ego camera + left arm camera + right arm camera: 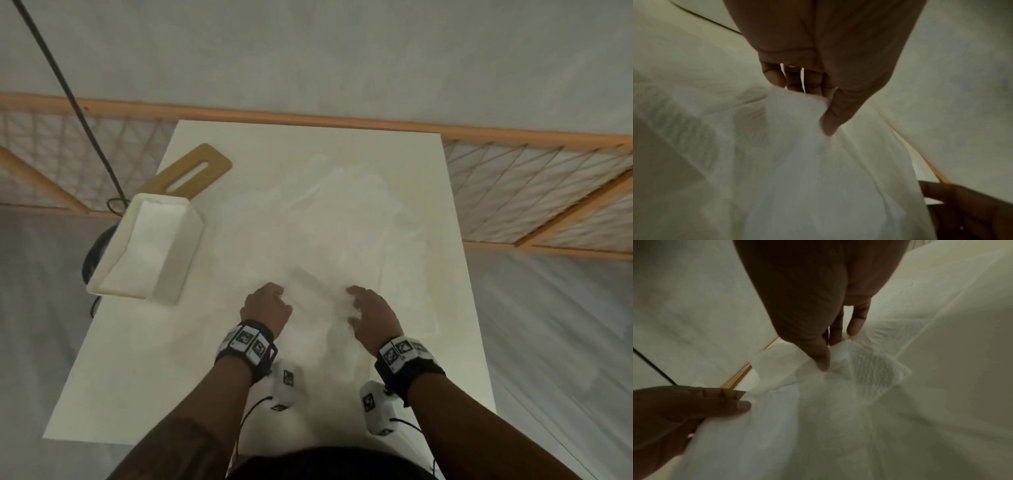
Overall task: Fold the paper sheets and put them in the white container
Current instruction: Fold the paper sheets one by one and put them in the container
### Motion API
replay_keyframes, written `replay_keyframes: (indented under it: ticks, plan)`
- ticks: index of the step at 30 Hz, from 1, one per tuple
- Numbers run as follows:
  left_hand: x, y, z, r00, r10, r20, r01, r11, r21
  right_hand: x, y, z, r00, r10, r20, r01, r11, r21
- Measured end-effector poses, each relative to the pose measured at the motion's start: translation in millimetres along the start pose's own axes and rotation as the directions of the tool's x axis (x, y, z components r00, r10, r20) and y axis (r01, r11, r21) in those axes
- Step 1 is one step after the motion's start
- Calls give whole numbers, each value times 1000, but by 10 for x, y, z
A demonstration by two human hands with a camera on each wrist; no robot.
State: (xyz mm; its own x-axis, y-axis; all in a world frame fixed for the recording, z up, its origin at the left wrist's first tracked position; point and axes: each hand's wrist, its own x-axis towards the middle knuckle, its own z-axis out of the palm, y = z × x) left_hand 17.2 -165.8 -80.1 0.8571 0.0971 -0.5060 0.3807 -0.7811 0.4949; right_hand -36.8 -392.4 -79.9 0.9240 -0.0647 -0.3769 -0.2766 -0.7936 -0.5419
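The left hand (266, 306) and right hand (373, 313) are each pinching an edge of a paper sheet (317, 294) over the near counter (144, 342), mid-fold. The white container (150, 248), far left, seemingly already holds folded paper.

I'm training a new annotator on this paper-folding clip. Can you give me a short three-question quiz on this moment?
1. True or false: both hands pinch the paper sheet.
2. On which side of the table is the white container: A the person's left, B the person's right?
3. Fill in: behind the container lies a wooden ____.

Key: 1 true: left hand and right hand pinch it. 2 A. 3 board.
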Motion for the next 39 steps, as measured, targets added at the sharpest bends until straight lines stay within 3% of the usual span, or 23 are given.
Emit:
replay_keyframes:
  ticks: [2,4,6,9,13,16,19,22,24,33,39]
  plan:
    - [-23,-13,-11,1000,13,3,-13,994,-105,-32,53,-38,995,15,-96,-8,998,69]
    - [-31,-66,-11,999,-26,45,36,975,-220,-85,99,-64,978,129,-165,-107,985,135]
    - [-63,-143,-10,990,-92,107,124,924,-362,-147,143,-50,961,245,-125,-218,956,197]
    - [-48,-338,39,979,-123,164,189,846,-499,-192,132,-7,955,296,-11,-288,935,207]
    - [6,-503,54,980,-70,188,167,805,-570,-180,22,-30,957,289,-15,-280,940,195]
    - [-19,-454,-75,980,10,197,109,804,-585,-133,-10,-86,956,286,-60,-256,919,301]
    - [24,-463,-183,981,82,178,40,805,-592,-88,-17,-119,957,286,49,-276,844,460]
    - [77,-521,-264,980,109,167,13,800,-599,-114,-53,-162,941,291,174,-332,684,650]
    - [95,-558,-318,973,126,193,19,791,-611,-137,-69,-161,936,286,206,-346,635,690]
    - [175,-573,-330,952,140,274,65,779,-624,-183,-18,-55,948,255,192,-315,648,693]
    - [198,-585,-304,932,180,315,27,832,-554,-173,-21,-63,970,222,95,-239,822,517]
